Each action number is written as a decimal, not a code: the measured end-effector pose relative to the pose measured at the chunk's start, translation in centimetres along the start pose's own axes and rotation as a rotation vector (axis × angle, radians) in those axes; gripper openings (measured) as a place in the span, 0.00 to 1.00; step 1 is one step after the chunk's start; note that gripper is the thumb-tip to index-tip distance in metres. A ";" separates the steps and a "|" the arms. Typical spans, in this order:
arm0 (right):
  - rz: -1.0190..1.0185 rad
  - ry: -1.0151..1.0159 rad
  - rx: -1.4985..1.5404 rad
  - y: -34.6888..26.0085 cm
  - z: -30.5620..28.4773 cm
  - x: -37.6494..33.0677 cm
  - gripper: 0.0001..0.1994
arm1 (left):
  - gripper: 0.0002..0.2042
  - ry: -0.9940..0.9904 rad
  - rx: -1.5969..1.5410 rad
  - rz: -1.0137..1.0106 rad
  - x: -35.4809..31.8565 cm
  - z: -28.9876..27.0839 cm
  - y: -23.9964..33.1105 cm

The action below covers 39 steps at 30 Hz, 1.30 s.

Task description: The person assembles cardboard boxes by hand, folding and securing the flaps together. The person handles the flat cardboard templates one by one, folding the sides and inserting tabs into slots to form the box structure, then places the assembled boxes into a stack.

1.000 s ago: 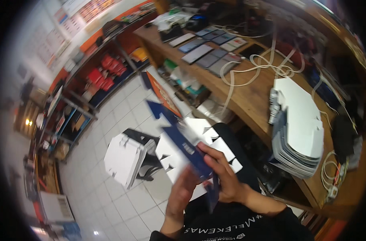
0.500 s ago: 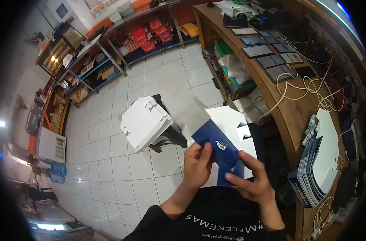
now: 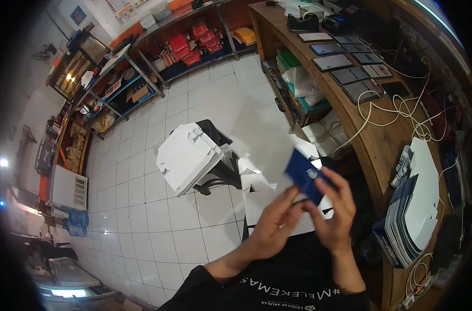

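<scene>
Over white floor tiles point(image 3: 137, 217), right fingers point(image 3: 339, 183) grip a flat blue card point(image 3: 301, 168), long axis pointing up-left, shifted rightward; left fingers point(image 3: 281, 206) unclear.

The left hand point(image 3: 269, 229) had room over the tiled floor point(image 3: 129, 223). The white stack point(image 3: 186, 155) obstructed ahead-left, the desk point(image 3: 378, 150) rightward.

At my right runs the wooden table point(image 3: 383, 150), phones point(image 3: 350, 75) laid out in rows toward its far end, pale cables point(image 3: 396, 111) snaking loose across the wood, and nearer me a thick card stack point(image 3: 421, 199), white on top! Down below, pale tiles cover the floor point(image 3: 132, 202), and there stands a black stool point(image 3: 218, 179), cut white card point(image 3: 186, 155) piled on it. Across the room, a low blue shelf point(image 3: 211, 60) carries red packets point(image 3: 181, 46)!
</scene>
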State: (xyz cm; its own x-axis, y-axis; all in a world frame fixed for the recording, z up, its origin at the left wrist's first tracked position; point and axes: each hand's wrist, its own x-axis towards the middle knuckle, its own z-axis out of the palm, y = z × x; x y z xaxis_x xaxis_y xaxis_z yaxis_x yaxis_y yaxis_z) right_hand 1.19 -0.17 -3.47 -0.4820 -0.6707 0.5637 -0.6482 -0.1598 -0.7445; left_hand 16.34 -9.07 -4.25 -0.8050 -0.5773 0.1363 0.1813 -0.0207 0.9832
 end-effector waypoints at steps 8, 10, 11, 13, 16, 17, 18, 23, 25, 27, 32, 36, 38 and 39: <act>0.691 0.019 0.162 10.0 -4.8 -0.4 0.15 | 0.27 -0.652 1.350 0.240 -1.2 -5.2 2.3; 0.579 -0.008 0.072 9.5 -4.0 -0.4 0.15 | 0.18 -0.637 1.155 0.233 -0.7 -6.4 1.5; 0.433 0.035 -0.009 6.9 -3.1 0.1 0.14 | 0.11 -0.472 1.062 0.389 0.0 -6.4 1.8; 0.218 -0.027 0.117 4.2 -3.4 0.2 0.16 | 0.13 -0.441 0.982 0.277 0.7 -6.7 2.2; 0.109 -0.194 0.177 1.5 -3.4 0.1 0.12 | 0.07 -0.431 0.681 0.137 1.5 -6.4 2.1; 0.064 -0.139 0.234 1.1 -3.4 0.2 0.06 | 0.07 -0.492 0.600 0.023 1.9 -6.4 2.7; -0.061 -0.089 0.286 1.2 -3.5 0.5 0.07 | 0.07 -0.550 0.515 -0.090 2.1 -6.4 3.0; -0.145 -0.061 0.317 0.2 -2.4 -0.6 0.07 | 0.12 -0.651 0.364 -0.199 2.9 -7.0 1.6; -0.173 -0.174 0.161 -0.4 -2.2 -1.1 0.14 | 0.20 -0.487 0.210 -0.078 2.2 -5.7 1.8; -0.130 -0.152 -0.045 -0.8 -1.9 -1.3 0.16 | 0.29 -0.410 0.263 -0.115 2.4 -5.0 3.5; -0.138 -0.053 -0.254 -0.6 -0.8 -1.8 0.17 | 0.41 -0.332 0.390 -0.076 1.5 -4.5 4.7; -0.139 -0.190 -0.173 -0.6 -1.9 -2.0 0.16 | 0.42 -0.417 0.416 -0.078 2.5 -4.0 6.2; -0.341 -0.148 -0.250 -0.3 -2.5 -1.2 0.18 | 0.41 -0.458 0.410 0.015 3.1 -3.7 6.1; -0.381 -0.155 -0.244 -0.4 -2.9 -1.2 0.19 | 0.40 -0.482 0.399 0.136 2.7 -3.5 5.7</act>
State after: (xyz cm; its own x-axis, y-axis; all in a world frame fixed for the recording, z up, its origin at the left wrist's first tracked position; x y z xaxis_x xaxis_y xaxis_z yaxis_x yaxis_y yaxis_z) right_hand 0.32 2.76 -2.82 -0.1016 -0.7004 0.7065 -0.8900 -0.2533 -0.3791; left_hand 17.12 -13.60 1.30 -0.9701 -0.1193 0.2111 0.1505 0.3864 0.9100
